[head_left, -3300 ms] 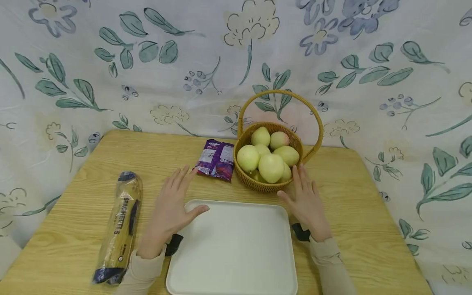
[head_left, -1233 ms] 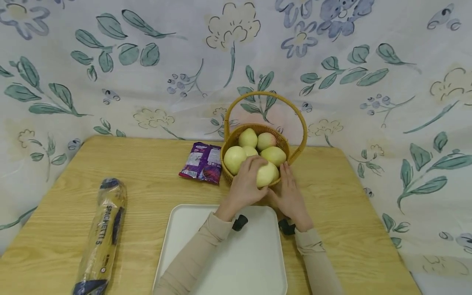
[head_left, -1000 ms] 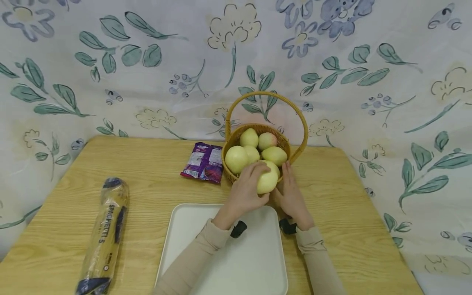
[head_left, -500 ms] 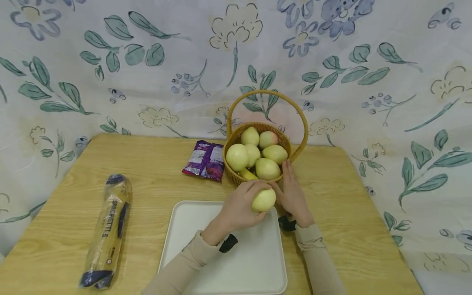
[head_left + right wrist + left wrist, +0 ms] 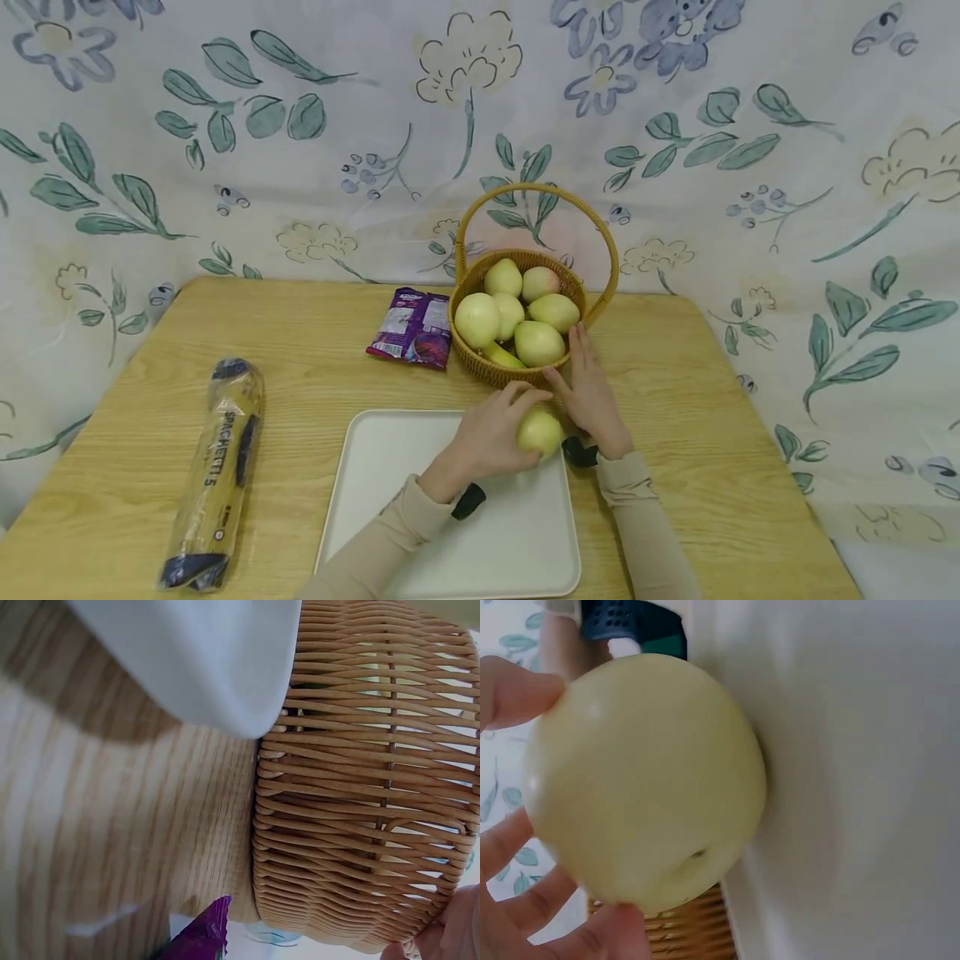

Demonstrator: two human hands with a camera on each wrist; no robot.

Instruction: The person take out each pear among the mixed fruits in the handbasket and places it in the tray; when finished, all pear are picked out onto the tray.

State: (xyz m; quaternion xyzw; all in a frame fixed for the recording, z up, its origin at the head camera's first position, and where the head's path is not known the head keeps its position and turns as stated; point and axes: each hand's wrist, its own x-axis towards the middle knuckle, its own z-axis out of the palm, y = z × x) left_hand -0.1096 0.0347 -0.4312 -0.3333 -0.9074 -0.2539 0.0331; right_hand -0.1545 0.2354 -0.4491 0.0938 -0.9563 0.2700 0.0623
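Note:
My left hand [image 5: 487, 433] grips a pale yellow-green pear [image 5: 542, 433] over the far right corner of the white tray [image 5: 480, 533]. In the left wrist view, thumb and fingertips hold that pear [image 5: 649, 780] from the sides; whether it touches the tray I cannot tell. My right hand [image 5: 592, 400] is at the near right side of the wicker basket [image 5: 487, 371], its fingers extended against the rim. Fingertips [image 5: 457, 930] show on the weave in the right wrist view. Inside the basket lie several more pears [image 5: 540, 343], a pinkish fruit [image 5: 540, 284] and a yellow banana-like fruit [image 5: 501, 357].
A purple snack packet [image 5: 411, 327] lies left of the basket. Along the table's left side is a long bag of spaghetti [image 5: 213, 475]. The basket's tall handle [image 5: 536, 190] arches up before a floral cloth [image 5: 337, 167]. Wooden tabletop [image 5: 720, 467] extends to the right.
My left hand has taken a pear from the basket's front and brought it toward me over the tray's corner, uncovering the banana-like fruit. My right hand has stayed at the basket's side.

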